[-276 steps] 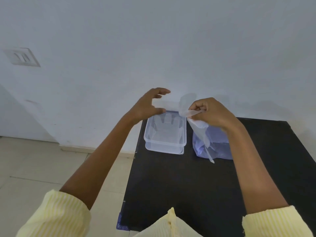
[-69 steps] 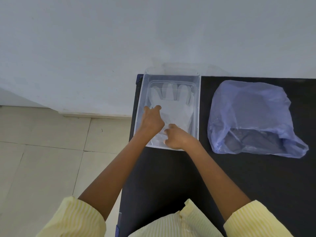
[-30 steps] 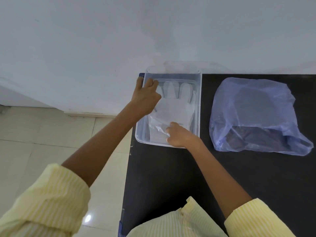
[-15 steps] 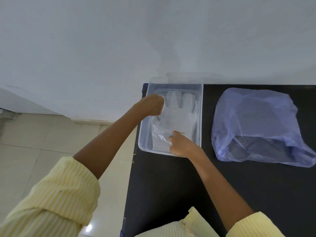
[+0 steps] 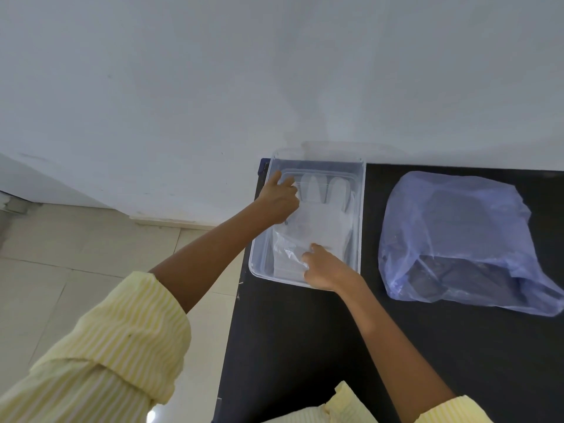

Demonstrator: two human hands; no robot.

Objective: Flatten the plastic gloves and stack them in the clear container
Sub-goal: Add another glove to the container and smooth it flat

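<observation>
Left hand (image 5: 280,198) has slid up, loose fingers now smoothing the translucent plastic glove (image 5: 322,219) lying in the clear rectangular container (image 5: 362,209) mid-frame, right hand (image 5: 325,268) still pressing its cuff with its fingertips, so flattening looks nearly done

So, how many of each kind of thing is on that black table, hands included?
Clear container: 1
Plastic glove lying flat in it: 1 visible; whether more lie beneath cannot be told
Bluish plastic bag: 1
Hands in the container: 2, left hand and right hand
Total: 5
</observation>
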